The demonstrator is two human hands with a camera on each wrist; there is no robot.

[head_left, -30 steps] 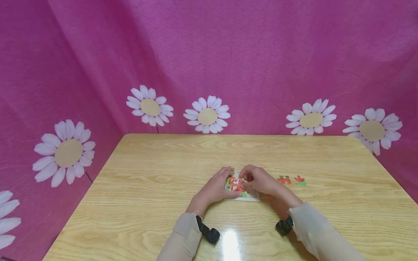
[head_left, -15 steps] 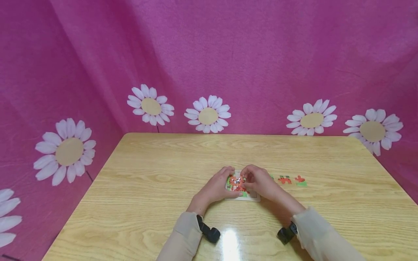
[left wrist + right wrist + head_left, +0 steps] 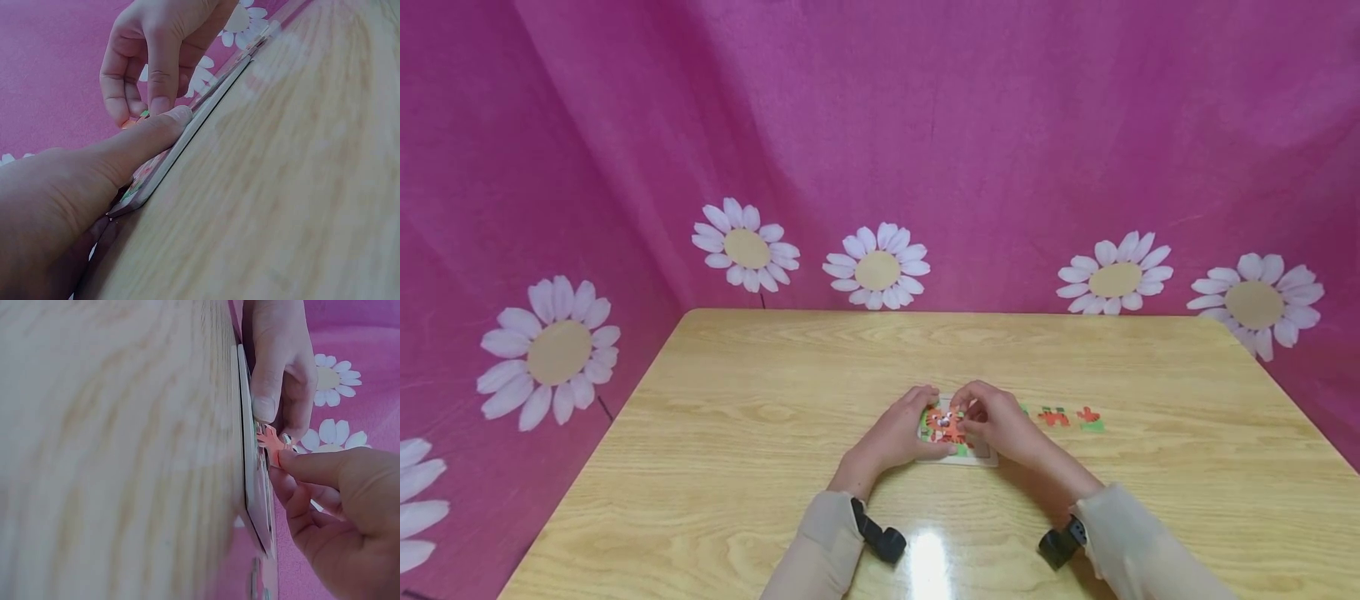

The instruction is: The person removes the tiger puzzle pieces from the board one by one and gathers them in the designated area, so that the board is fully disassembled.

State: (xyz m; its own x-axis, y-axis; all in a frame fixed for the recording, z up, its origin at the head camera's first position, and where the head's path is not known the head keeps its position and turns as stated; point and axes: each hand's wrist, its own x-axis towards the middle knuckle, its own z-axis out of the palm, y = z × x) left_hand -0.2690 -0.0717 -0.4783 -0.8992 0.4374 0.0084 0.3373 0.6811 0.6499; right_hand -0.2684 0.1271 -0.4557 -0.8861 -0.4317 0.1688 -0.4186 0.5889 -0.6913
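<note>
A small white puzzle board (image 3: 977,455) with an orange tiger picture lies flat on the wooden table (image 3: 775,400). My left hand (image 3: 901,429) holds the board by its left side, thumb lying straight along the near edge (image 3: 164,125) and fingers over the far corner. My right hand (image 3: 992,417) pinches an orange puzzle piece (image 3: 270,439) in its fingertips and holds it tilted just above the board's picture (image 3: 256,487). In the head view that piece (image 3: 951,422) shows between the two hands.
Two loose orange-and-green puzzle pieces (image 3: 1054,414) (image 3: 1088,417) lie on the table right of the board. Pink cloth with white paper daisies (image 3: 877,265) closes off the back and both sides. Black wrist cameras (image 3: 880,537) sit on both sleeves.
My right hand has crept slightly left over the board with the piece, and the right forearm has drawn back a little. The left hand and board have stayed put.
</note>
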